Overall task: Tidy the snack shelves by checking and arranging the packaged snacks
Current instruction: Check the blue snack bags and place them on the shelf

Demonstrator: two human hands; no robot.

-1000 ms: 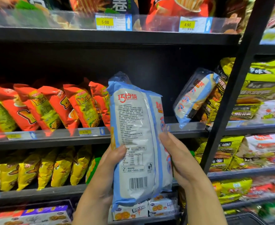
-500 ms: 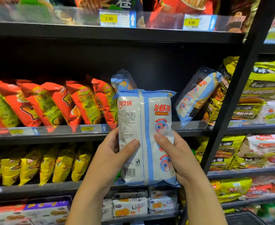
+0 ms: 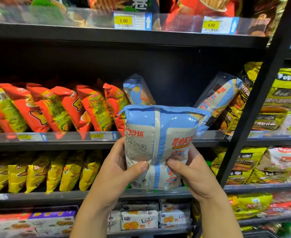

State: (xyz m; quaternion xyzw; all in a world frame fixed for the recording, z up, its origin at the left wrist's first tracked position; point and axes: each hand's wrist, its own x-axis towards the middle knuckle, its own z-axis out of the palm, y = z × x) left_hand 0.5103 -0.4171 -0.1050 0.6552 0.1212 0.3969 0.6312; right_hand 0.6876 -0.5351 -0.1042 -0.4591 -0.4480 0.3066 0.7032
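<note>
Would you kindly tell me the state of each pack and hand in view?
held blue pack, upright, in both hands, off the shelf.
left hand, grips the pack's left side.
right hand, grips its right side.
tilted blue pack, shelved, leaning right.
rear blue pack, standing, base hidden.
orange bags, shelved in a leaning row.

Top rail, yellow price tags: left tag (image 3: 123, 20) read 5.00, right tag (image 3: 211, 25) read 4.90. Middle-rail tag (image 3: 97, 135) read 3.00. Dark bag (image 3: 138, 4) on top shelf showed 卷. Orange bags (image 3: 94, 107) bore "Ye", remainder illegible. Front blue-and-white bag (image 3: 158, 143) carried red characters including 虾; small print unreadable
</note>
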